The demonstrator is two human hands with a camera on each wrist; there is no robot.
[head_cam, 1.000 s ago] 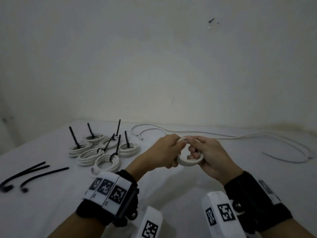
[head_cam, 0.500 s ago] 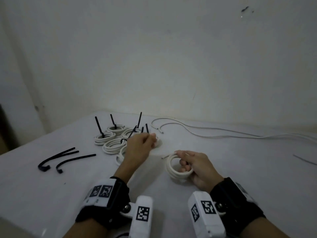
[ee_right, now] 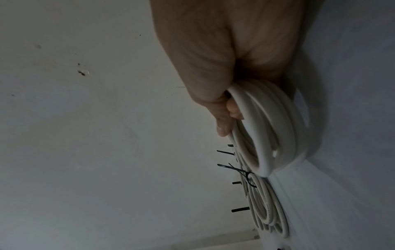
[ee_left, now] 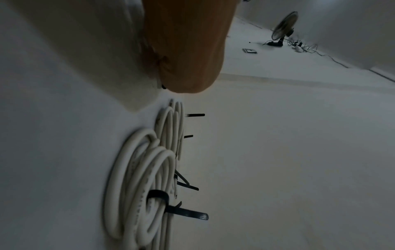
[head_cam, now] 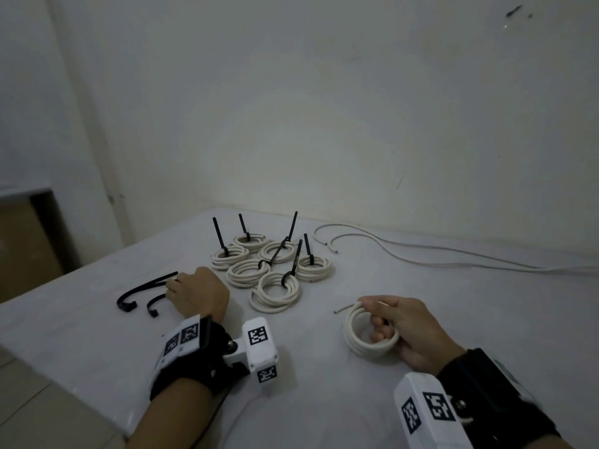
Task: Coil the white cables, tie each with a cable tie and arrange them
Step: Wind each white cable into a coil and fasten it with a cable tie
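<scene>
The untied coil (head_cam: 369,332) of white cable sits at the near right of the white counter (head_cam: 97,335), gripped by the right hand (head_cam: 405,328), whose fingers pass through its centre while the thumb lies over the top turns; one cut end pokes out to the left; in the right wrist view the same coil (ee_right: 269,128) hangs from curled fingers (ee_right: 222,121); further back, near the middle of the counter, six tied coils (head_cam: 275,270) lie clustered and touching, each with a black tie tail sticking up; beyond them two loose white cables (head_cam: 421,254) trail off to the right; at the left, the left hand (head_cam: 197,293) rests knuckles-up on the loose black cable ties (head_cam: 142,291), fingertips at their strands, though whether it pinches one cannot be told.
</scene>
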